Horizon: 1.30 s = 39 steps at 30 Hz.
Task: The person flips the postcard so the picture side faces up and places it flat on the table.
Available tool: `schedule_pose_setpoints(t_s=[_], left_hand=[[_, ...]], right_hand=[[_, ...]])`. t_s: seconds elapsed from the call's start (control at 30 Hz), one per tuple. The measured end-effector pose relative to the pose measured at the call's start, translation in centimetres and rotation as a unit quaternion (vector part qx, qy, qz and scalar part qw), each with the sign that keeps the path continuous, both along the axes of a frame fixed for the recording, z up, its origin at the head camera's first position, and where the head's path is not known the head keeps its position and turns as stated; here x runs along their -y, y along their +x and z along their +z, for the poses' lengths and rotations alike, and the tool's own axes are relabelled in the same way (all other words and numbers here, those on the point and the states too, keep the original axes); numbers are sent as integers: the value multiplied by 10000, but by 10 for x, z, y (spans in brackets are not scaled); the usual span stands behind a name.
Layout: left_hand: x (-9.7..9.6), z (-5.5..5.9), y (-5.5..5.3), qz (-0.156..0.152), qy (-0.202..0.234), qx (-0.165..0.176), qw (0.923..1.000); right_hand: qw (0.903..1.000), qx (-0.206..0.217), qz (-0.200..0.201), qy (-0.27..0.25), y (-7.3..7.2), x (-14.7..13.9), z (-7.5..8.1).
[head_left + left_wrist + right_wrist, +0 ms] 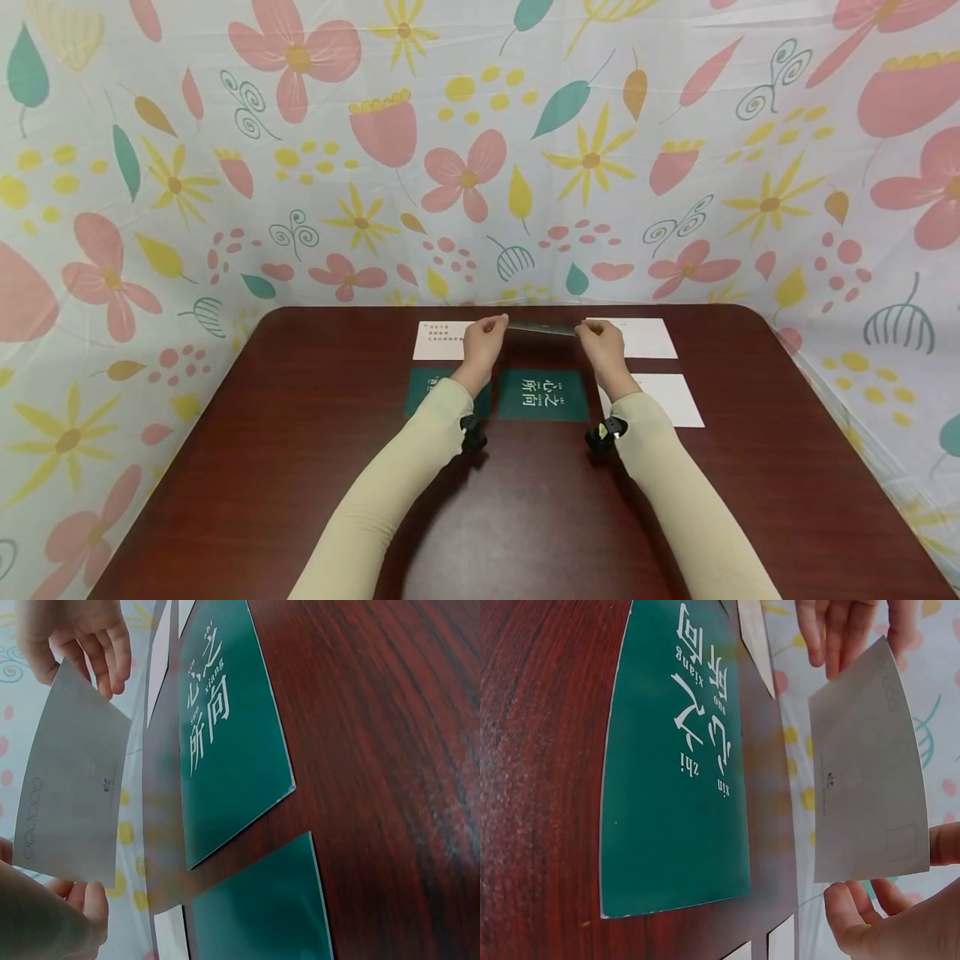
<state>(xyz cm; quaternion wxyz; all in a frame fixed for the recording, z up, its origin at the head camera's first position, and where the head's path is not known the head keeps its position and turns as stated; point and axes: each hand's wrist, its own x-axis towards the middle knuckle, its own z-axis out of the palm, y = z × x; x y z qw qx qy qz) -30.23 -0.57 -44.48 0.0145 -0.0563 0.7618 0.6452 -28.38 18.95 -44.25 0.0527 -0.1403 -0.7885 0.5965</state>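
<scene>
A postcard (542, 329) is held up above the far part of the table, stretched level between both hands. My left hand (482, 346) pinches its left end, and my right hand (606, 350) pinches its right end. In the left wrist view the pale back of the postcard (79, 772) shows postcode marks and small print. A stamp box is printed on the postcard (866, 765) in the right wrist view. Below, a green postcard (543, 394) with white lettering lies flat between the forearms. Another green postcard (422, 402) lies to its left, partly covered by my left arm.
At the far left of the dark red table (315, 467) lies a white card (437, 340) with printed lines. Two white cards lie on the right, a far card (648, 337) and a nearer card (671, 400). A flower-patterned cloth (465, 167) hangs behind the table.
</scene>
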Motion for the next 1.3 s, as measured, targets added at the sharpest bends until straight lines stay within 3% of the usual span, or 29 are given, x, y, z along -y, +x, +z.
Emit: schedule_pose_setpoints(t_s=[0.37,0.6,0.97,1.3], left_hand=[[1,-3,-3,117,261,-145,9995],[4,-8,-7,128,30,-322,9994],[5,-15,-14,-174,-792,-73,9967],[3,-15,-16,-695,-1602,-178,9845]], right_hand=[[10000,-58,-75,-22,-4,1,-2],[9991,-156,-10,389,-6,2,-2],[9967,169,190,772,-10,0,-9],[9927,661,246,976,-15,0,-15]])
